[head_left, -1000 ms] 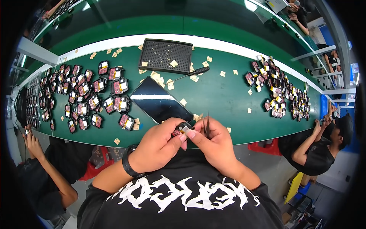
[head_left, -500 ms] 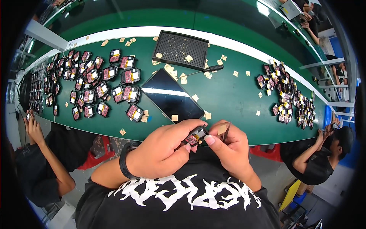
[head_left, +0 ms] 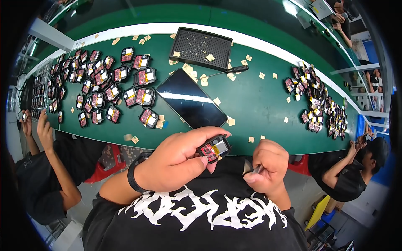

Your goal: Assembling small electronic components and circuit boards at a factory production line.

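In our black rectangular tray [head_left: 199, 63] lie tan paper squares [head_left: 210, 57]. Our left hand [head_left: 176, 157] grasps a black-cased, red-boarded device [head_left: 215, 148] above the green tabletop's [head_left: 259, 100] near edge; our right hand [head_left: 270, 165], clenched round a thin grey tool [head_left: 258, 169], has drawn away from it.

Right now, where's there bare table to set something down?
Widest patch: the green table just beyond the right hand, between the dark slab and the right module cluster; only a few loose tan squares there. Crowded: that cluster, the left module cluster, and the gap between slab and black tray, strewn with more squares and a screwdriver.
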Available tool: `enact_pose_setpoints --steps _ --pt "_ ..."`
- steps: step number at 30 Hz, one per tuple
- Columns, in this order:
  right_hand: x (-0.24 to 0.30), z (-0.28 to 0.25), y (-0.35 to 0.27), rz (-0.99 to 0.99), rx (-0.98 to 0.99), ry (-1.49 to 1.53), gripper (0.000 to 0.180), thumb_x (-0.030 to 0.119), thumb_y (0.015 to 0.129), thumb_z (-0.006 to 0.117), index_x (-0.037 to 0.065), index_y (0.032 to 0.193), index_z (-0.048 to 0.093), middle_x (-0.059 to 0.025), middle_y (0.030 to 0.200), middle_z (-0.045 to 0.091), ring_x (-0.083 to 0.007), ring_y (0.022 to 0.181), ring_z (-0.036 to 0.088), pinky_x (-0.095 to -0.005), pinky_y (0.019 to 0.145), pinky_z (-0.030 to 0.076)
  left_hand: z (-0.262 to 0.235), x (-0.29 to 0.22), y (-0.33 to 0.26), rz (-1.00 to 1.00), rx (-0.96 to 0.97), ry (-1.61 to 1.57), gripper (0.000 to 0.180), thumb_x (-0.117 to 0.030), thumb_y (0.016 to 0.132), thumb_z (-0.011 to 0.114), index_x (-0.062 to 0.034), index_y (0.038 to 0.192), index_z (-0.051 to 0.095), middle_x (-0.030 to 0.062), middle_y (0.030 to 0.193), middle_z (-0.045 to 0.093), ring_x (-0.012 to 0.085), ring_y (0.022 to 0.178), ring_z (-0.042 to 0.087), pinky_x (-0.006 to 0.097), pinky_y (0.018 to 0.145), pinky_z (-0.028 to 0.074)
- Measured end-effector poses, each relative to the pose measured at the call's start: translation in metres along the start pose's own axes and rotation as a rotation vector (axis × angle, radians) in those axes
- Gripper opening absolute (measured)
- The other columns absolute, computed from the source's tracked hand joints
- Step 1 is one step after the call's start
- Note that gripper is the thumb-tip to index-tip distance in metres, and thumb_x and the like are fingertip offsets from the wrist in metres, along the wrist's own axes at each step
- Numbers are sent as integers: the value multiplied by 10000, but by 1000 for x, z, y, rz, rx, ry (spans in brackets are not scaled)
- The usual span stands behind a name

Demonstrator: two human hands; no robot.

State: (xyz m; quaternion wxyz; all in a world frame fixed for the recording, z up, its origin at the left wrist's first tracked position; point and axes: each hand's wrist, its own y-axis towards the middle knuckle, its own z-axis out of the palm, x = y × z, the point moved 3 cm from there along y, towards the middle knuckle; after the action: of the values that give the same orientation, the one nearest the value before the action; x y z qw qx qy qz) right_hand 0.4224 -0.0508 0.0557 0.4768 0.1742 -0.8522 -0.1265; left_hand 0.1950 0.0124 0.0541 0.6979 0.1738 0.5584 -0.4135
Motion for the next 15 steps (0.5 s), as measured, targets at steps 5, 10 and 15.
enact_pose_setpoints --steps 5,10,15 --pt "10 -11 3 -69 -1 -113 628 495 671 928 89 603 453 -17 569 403 -191 481 401 -314 463 280 1 1 -2 -22 24 -65 572 -40 925 498 24 1492 455 75 943 650 63 694 519 213 648 445" --pt "32 -17 14 -203 48 -446 354 317 739 862 46 784 639 -34 706 570 -201 543 474 -327 478 376 5 -1 -6 -48 41 -97 595 -60 910 529 33 1492 453 77 975 636 70 736 541 212 643 441" --pt "50 -23 20 -347 73 -490 213 171 752 811 44 852 672 -42 743 618 -167 572 522 -297 486 403 7 3 -10 16 15 -24 570 -56 894 532 65 1450 491 91 1039 620 115 785 588 254 715 480"
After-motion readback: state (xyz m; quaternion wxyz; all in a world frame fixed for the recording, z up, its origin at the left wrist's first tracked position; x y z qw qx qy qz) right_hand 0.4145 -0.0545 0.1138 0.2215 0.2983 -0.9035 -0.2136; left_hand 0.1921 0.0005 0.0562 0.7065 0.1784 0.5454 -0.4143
